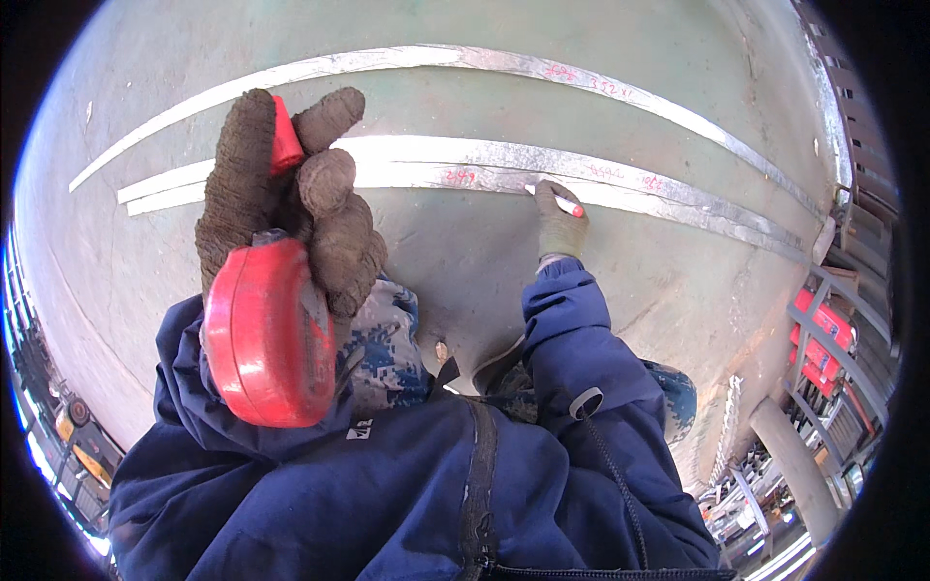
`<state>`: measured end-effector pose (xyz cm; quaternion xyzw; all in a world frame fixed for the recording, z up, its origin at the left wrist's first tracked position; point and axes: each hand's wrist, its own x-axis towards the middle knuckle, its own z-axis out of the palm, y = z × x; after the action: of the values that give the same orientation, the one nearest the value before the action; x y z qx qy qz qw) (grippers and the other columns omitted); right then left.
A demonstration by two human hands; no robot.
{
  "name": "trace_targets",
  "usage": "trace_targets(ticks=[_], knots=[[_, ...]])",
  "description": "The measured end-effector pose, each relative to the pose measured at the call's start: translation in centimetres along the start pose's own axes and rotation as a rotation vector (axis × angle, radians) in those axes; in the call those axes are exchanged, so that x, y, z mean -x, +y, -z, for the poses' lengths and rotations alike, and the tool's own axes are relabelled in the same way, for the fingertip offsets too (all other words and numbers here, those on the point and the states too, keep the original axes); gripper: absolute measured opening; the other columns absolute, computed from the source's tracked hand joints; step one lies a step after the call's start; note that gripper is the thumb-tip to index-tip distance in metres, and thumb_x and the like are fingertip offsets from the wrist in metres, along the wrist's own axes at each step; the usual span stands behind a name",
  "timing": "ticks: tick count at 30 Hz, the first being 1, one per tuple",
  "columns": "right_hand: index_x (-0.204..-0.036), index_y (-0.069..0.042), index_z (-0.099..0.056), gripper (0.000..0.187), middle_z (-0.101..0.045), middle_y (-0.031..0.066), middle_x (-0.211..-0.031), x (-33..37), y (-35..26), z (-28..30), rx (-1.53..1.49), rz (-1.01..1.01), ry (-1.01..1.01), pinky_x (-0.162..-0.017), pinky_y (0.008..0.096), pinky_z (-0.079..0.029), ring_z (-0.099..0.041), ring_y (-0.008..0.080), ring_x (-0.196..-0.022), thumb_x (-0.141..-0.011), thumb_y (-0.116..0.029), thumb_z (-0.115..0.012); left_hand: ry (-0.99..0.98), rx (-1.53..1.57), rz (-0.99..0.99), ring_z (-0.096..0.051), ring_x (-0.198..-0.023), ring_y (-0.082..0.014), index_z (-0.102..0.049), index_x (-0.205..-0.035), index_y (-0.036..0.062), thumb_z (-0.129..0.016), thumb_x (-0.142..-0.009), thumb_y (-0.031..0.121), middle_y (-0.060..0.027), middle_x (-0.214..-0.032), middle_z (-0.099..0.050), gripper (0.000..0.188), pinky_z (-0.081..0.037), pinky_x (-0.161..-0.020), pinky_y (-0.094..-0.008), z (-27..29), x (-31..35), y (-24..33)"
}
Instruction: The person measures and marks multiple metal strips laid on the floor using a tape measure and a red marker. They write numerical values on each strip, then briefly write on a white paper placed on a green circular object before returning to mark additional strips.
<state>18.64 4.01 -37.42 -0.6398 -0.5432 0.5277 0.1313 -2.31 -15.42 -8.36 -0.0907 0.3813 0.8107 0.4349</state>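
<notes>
My left hand [329, 208], in a dark brown knit glove, is raised close to the camera. Its fingers curl round a red tape measure [266, 334], whose case hides part of the palm and sleeve. A small red cap [284, 140] is pinched between its fingers. Farther right, my gloved right hand [562, 228] grips a white marker with a red end [570, 205]. The marker's tip touches or nearly touches a pair of long silvery metal strips [504, 181] lying side by side. Red handwriting marks these strips left and right of the marker.
Beyond the pair, another long metal strip [426, 56] with red marks lies on the grey-green surface [446, 261]. At the right stand metal frames [838, 339] with a red case [823, 334] and a thick pipe [794, 470]. Yellow-black equipment [82, 436] sits at lower left.
</notes>
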Motion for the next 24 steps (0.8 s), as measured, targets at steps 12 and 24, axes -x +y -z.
trace_targets(ticks=[12,24], knots=[[-0.103,-0.008,-0.08,0.032,-0.078,0.0075,-0.097,0.6,-2.2,-0.7,0.137,0.003,-0.046,-0.087,0.0312,-0.055,-0.072,0.0193,-0.092,-0.084,-0.034,-0.082,0.019,-0.16,0.04,-0.059,-0.059,-0.0133,-0.048,-0.148,0.0001,-0.036,-0.112,0.048,-0.0029,-0.091,-0.065,0.061,-0.048,-0.047,-0.0309,-1.8,0.1,-0.4],[-0.105,-0.01,-0.08,0.03,-0.078,0.0079,-0.106,2.3,-0.4,-5.6,0.11,0.102,-0.279,-0.097,0.0303,-0.051,-0.071,0.0202,-0.104,-0.087,-0.033,-0.083,0.015,-0.206,0.06,-0.059,-0.059,-0.0132,-0.049,-0.147,0.0001,-0.037,-0.112,0.048,-0.0031,-0.091,-0.066,0.06,-0.048,-0.048,-0.0307,-0.7,2.0,1.0]])
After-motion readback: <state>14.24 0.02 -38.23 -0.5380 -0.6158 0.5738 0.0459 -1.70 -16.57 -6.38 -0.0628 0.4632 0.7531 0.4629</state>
